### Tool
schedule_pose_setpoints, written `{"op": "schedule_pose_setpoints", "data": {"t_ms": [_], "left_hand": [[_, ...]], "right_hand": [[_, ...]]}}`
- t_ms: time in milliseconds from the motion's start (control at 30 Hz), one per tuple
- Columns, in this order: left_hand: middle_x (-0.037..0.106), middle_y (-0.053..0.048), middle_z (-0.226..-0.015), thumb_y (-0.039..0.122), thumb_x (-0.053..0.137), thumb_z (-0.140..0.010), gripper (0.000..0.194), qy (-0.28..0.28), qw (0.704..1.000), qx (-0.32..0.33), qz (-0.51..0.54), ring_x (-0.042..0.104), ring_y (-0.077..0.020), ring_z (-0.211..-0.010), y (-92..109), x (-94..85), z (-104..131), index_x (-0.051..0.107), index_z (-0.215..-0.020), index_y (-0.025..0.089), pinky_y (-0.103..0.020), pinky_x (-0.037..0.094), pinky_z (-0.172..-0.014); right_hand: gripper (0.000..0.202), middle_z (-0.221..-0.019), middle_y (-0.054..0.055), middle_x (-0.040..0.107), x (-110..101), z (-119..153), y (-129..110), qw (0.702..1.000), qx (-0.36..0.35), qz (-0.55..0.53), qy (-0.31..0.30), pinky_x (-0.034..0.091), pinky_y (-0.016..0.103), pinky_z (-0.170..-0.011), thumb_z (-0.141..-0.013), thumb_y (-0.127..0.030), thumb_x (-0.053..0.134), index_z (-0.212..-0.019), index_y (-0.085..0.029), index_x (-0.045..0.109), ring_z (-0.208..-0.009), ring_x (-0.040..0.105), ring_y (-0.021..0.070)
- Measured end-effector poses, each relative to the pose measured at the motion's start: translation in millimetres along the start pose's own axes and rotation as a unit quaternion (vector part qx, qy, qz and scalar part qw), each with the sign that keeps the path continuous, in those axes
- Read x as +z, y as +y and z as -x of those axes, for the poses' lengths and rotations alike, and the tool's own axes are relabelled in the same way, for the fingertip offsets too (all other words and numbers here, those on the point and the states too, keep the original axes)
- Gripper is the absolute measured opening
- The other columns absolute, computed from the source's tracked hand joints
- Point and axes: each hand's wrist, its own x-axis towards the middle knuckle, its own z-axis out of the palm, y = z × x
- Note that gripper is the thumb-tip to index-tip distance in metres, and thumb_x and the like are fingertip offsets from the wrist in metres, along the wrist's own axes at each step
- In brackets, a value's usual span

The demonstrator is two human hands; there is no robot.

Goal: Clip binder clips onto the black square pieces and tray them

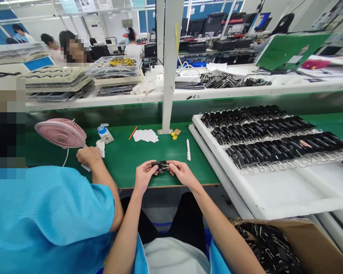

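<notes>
Over the front edge of the green bench (120, 152), my two hands meet around a small black part (156, 165) with a binder clip (163, 166) at its right side. My left hand (144, 174) is closed, thumb and fingers pinching the black part's left end. Closed as well, my right hand (181, 172) grips the silver wire handles of the clip. My fingers cover some of both pieces, so how the clip sits on the part is partly hidden. A white pen (188, 150) lies on the bench beyond my right hand.
At right, a white foam tray (263, 203) bears rows of clipped black parts (254, 131). Below it stands a cardboard box (311, 243) of binder clips. On my left, a co-worker's hand (89, 155) is near a pink fan (61, 132) and white bottle (105, 134). A post (168, 68) rises ahead.
</notes>
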Motion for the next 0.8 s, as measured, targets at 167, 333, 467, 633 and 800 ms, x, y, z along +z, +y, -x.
{"op": "schedule_pose_setpoints", "data": {"t_ms": [167, 333, 467, 633, 800], "left_hand": [[0.078, -0.01, -0.085, 0.039, 0.09, -0.066, 0.046, 0.009, 1.0, 0.01, -0.019, 0.069, -0.0172, -0.061, -1.4, 0.0, -2.0, 0.077, -0.102, 0.012, -0.03, 0.058, -0.061], [0.077, -0.009, -0.083, 0.041, 0.09, -0.064, 0.051, 0.014, 0.999, 0.005, -0.039, 0.068, -0.0166, -0.062, 5.7, 1.1, -0.7, 0.075, -0.103, 0.011, -0.029, 0.056, -0.06], [0.072, 0.0, -0.079, 0.037, 0.089, -0.064, 0.055, 0.052, 0.996, 0.042, -0.063, 0.063, -0.012, -0.065, 12.6, 1.7, 0.8, 0.072, -0.111, 0.016, -0.023, 0.05, -0.062], [0.067, 0.006, -0.079, 0.04, 0.088, -0.055, 0.052, 0.082, 0.993, 0.078, -0.037, 0.06, -0.0142, -0.08, 9.3, 4.4, -25.4, 0.073, -0.103, 0.025, -0.031, 0.055, -0.08], [0.074, 0.016, -0.108, 0.044, 0.082, -0.06, 0.039, 0.091, 0.992, 0.045, -0.071, 0.062, -0.0212, -0.105, 16.3, 1.2, -23.3, 0.072, -0.097, 0.039, -0.046, 0.054, -0.094]], "right_hand": [[0.058, -0.08, 0.006, 0.066, -2.6, -1.6, 2.2, 1.0, -0.008, 0.027, -0.007, 0.046, 0.031, -0.065, -0.094, -0.059, 0.058, -0.118, -0.008, 0.072, -0.067, 0.056, 0.0167], [0.049, -0.083, 0.006, 0.068, 9.7, -2.2, -6.9, 0.999, -0.011, 0.026, 0.014, 0.045, 0.028, -0.065, -0.096, -0.055, 0.057, -0.116, -0.012, 0.071, -0.069, 0.056, 0.0158], [0.059, -0.104, 0.006, 0.07, 18.5, 31.6, -17.8, 0.996, -0.003, -0.018, 0.084, 0.047, 0.026, -0.068, -0.093, -0.054, 0.066, -0.139, -0.017, 0.058, -0.074, 0.059, 0.014], [0.053, -0.105, 0.006, 0.073, -26.9, 144.4, -29.9, 0.984, 0.084, -0.109, -0.113, 0.053, 0.024, -0.078, -0.083, -0.056, 0.079, -0.119, -0.017, 0.071, -0.088, 0.067, 0.0166], [0.044, -0.101, 0.011, 0.074, -122.7, 276.7, 1.8, 0.942, 0.33, -0.016, 0.057, 0.054, 0.029, -0.078, -0.095, -0.054, 0.064, -0.108, -0.013, 0.074, -0.089, 0.069, 0.0214]]}}
